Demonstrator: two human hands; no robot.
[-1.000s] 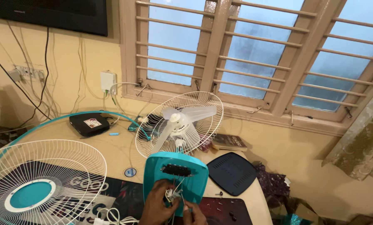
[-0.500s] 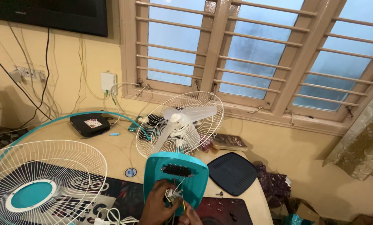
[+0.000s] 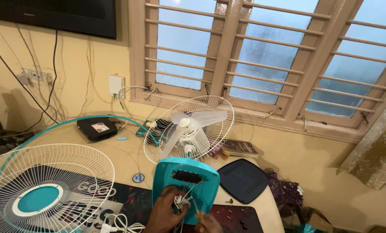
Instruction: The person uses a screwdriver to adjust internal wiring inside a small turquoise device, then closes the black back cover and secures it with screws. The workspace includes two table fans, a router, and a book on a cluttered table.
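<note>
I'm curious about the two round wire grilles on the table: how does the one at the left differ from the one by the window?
The left grille lies detached near the table, with a teal disc at its centre and no blades. The grille by the window stands upright on the fan, with white blades in front of it. The left one looks larger, perhaps only because it is nearer. Both are white wire.

Yellow wall point(image 3: 72, 64), barred window point(image 3: 262, 56)

Left hand point(image 3: 166, 212) raised from the bottom edge, fingers point(image 3: 175, 199) curled and pinched together, right hand point(image 3: 208, 223) held low just beside it, mostly cut off, fingers bent inward
</note>
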